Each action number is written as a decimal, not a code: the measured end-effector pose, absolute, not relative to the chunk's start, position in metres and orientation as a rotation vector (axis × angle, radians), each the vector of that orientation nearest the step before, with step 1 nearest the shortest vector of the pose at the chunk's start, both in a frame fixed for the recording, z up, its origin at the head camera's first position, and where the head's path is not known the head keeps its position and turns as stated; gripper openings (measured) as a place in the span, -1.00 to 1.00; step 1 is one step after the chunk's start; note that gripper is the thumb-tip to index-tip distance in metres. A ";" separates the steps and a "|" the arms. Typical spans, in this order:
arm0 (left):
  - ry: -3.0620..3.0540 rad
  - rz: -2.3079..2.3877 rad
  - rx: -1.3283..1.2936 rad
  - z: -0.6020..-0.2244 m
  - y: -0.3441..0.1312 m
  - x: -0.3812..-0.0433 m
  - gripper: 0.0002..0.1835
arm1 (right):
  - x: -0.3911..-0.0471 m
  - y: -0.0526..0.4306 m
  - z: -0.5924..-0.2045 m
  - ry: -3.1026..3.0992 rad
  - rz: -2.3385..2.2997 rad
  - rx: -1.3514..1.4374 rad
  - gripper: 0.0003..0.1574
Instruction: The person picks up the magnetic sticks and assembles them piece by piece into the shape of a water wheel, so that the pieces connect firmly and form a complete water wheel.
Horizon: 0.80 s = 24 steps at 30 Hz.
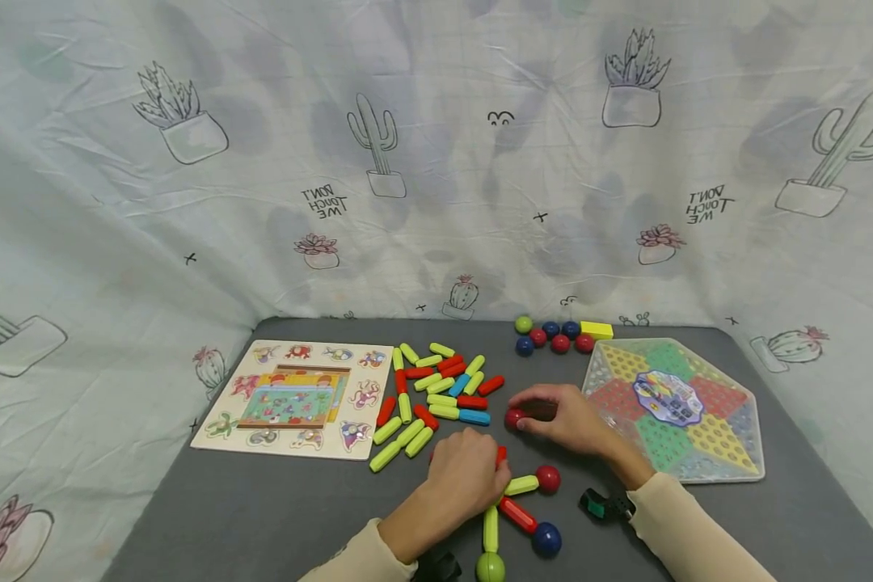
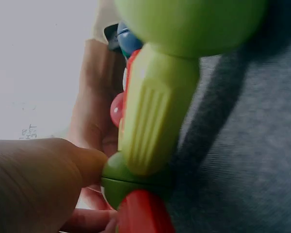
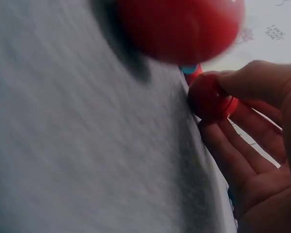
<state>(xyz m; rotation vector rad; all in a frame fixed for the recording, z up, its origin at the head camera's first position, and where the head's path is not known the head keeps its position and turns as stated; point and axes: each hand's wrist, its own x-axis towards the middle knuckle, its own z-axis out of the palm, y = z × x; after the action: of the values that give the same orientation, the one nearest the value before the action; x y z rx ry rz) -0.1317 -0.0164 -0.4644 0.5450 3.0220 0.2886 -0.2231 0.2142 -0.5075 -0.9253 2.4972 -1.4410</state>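
My left hand [image 1: 468, 474] grips a green ball [image 2: 117, 187] at the hub of a ball-and-rod figure, mostly hidden under the fingers in the head view. From this hub, a yellow-green rod [image 1: 521, 485] ends in a red ball [image 1: 549, 479], a red rod [image 1: 517, 515] in a blue ball [image 1: 547, 540], and another yellow-green rod [image 1: 491, 529] in a green end ball [image 1: 491, 567]. Another red rod [image 1: 501, 456] shows beside the left fingers. Between thumb and fingers, my right hand [image 1: 569, 419] pinches a loose red ball [image 3: 211, 99] just beyond the figure.
Several yellow-green, red and blue rods [image 1: 444, 411] lie scattered behind the left hand. A wooden picture puzzle board [image 1: 221, 396] is at left, a hexagonal game board [image 1: 669, 396] at right. Several balls [image 1: 560, 344] and a yellow block [image 1: 596, 330] line the back edge.
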 end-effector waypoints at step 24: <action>2.802 0.466 0.865 -0.449 -0.047 -0.112 -0.81 | -0.182 0.205 -0.505 2.684 -1.462 -1.028 -0.72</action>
<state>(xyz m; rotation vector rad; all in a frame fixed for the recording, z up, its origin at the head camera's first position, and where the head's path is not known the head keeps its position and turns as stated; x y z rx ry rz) -0.1116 -0.0472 -0.4489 0.8651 2.8016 0.4656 -0.1820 0.2046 -0.5053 -1.0281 2.6844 -1.4620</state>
